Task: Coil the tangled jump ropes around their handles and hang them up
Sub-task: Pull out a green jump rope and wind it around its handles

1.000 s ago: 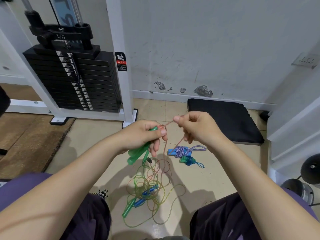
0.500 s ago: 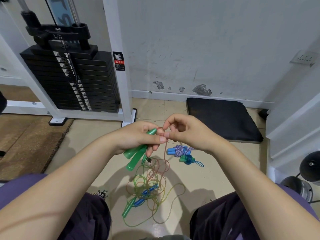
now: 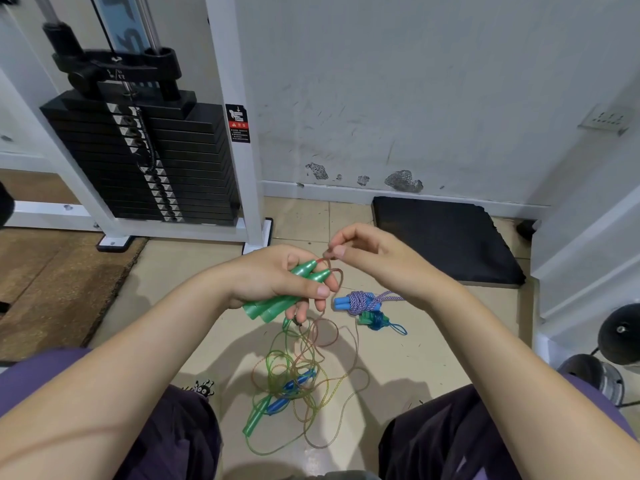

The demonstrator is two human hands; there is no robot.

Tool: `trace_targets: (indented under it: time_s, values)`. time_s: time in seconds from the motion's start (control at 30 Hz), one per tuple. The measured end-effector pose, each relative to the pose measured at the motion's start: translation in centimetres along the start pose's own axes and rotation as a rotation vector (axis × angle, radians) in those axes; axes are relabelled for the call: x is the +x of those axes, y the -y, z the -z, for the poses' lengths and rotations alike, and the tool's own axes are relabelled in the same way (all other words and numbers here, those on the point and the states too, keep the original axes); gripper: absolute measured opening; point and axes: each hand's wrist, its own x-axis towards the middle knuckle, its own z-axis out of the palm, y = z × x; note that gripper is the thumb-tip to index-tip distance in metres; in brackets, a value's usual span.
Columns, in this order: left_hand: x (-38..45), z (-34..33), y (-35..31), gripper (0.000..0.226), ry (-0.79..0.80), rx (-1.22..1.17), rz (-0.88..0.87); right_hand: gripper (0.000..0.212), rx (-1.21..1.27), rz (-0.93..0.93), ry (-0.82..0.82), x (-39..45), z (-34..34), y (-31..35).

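Now left hand [image 3: 273, 278] grips green handles [image 3: 294, 289]; right hand [image 3: 374, 258] pinches, seemingly, reddish cord [image 3: 327, 254] above floor tangle [image 3: 298, 375].

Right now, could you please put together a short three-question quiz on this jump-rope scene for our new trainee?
1. True or false: the left hand grips two green plastic handles side by side.
2. What does the right hand pinch: (a) the thin reddish cord near the handle tips, (b) a blue handle, (c) nothing?
3. Which rope on the tiled floor is already coiled around its blue handles: the purple-and-white braided rope or the loose tangle of green and orange cords?

Key: 1 true; 2 a; 3 the purple-and-white braided rope.
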Motion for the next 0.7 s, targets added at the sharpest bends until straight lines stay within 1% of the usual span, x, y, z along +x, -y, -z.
trace_targets:
  time_s: [0.1,0.17,0.27,0.37,0.43,0.53,0.6,0.7]
  values:
    - [0.0,-0.2,-0.1,0.017,0.049,-0.011,0.01,0.015,-0.012,0.008,0.107,-0.2,-0.7,0.2]
    - [0.1,-0.1,-0.1,0.019,0.04,0.012,0.035,0.013,-0.02,-0.001,0.113,-0.2,-0.7,0.5]
    - [0.0,0.3,-0.1,0.029,0.018,0.096,0.086,0.007,-0.03,-0.007,0.049,-0.1,-0.2,0.6]
    - [-0.2,0.9,0.0,0.038,-0.038,0.149,0.103,0.008,0.014,-0.011,-0.064,0.1,0.6,0.3]
    - [-0.4,1.2,-0.1,0.037,-0.055,0.128,0.094,0.009,0.075,-0.026,-0.11,0.2,1.2,0.1]
    - [-0.5,1.5,-0.3,0.029,-0.075,0.054,0.029,0.011,0.183,-0.032,-0.123,0.1,1.7,0.3]
    - [-0.5,1.8,-0.3,0.025,-0.184,-0.075,-0.047,0.011,0.247,-0.015,-0.15,0.2,2.0,0.3]
    - [-0.3,2.3,-0.6,0.023,-0.437,-0.24,-0.116,0.009,0.291,-0.013,-0.241,0.5,2.6,0.0]
